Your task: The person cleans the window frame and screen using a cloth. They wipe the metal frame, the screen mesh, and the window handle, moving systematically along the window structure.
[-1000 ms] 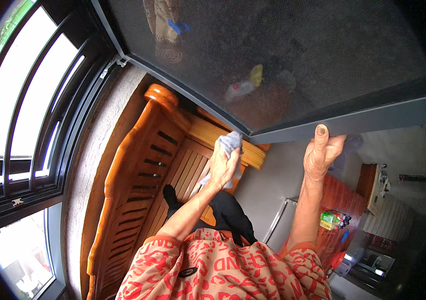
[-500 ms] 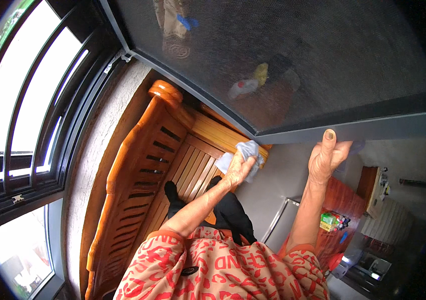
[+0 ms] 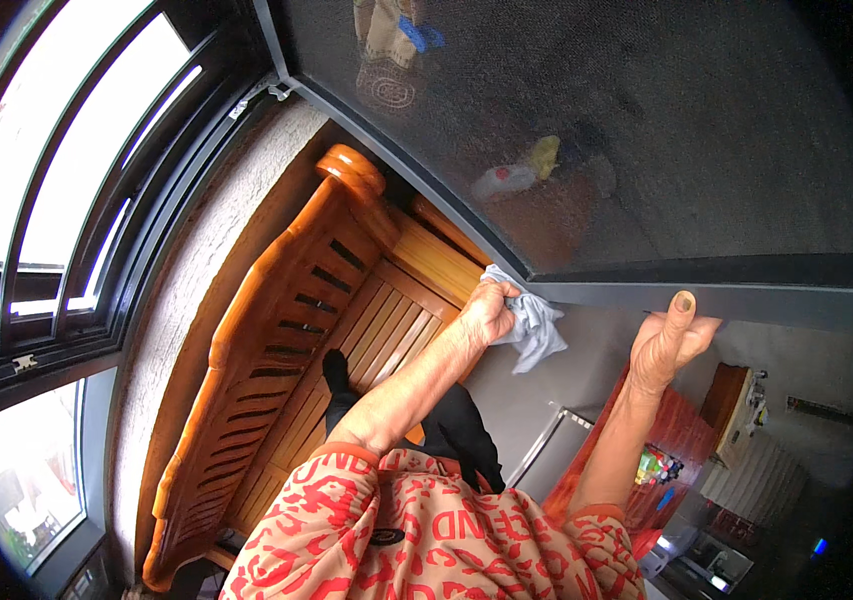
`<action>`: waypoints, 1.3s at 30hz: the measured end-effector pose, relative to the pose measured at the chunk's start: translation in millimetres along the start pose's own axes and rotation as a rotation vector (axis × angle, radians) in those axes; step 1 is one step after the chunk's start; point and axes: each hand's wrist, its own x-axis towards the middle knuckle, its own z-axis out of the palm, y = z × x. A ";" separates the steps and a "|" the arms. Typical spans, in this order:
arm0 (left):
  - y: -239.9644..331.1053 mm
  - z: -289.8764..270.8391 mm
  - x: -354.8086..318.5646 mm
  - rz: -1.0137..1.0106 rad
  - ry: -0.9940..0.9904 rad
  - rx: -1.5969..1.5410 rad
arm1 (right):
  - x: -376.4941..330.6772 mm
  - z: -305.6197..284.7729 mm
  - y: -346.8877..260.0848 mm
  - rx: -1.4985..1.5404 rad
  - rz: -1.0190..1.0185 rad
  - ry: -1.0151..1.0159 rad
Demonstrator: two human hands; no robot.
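A grey-framed mesh screen panel (image 3: 726, 180) swings out over the upper half of the view. My left hand (image 3: 489, 313) is closed around a crumpled pale blue-grey cloth (image 3: 536, 335), pressed up against the frame's lower corner. Part of the cloth hangs loose to the right of my fingers. Farther right, my right hand (image 3: 664, 345) grips the bottom rail (image 3: 786, 300) of the same panel. Its thumb points up on the near face, and the other fingers are partly hidden behind the rail.
Below me stands a slatted wooden bench (image 3: 286, 320), with my legs in black over its seat. A barred window (image 3: 56, 180) and a rough pale wall edge (image 3: 206, 210) are on the left. At right are a reddish wooden table (image 3: 596, 420) and a grey floor (image 3: 506, 385).
My left hand and the cloth have moved up to the frame's corner, and the cloth now drapes to the right. The panel sits slightly lower and farther right in view.
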 end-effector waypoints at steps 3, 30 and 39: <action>19.2 10.2 -9.5 0.019 0.028 0.065 | -1.4 -11.1 5.8 -0.030 0.021 -0.044; 1.1 4.3 -44.1 1.040 0.124 1.712 | 1.6 1.9 0.6 -0.026 -0.022 -0.015; 9.0 23.0 -58.2 0.843 0.087 2.059 | 1.8 3.1 0.9 -0.014 -0.027 -0.024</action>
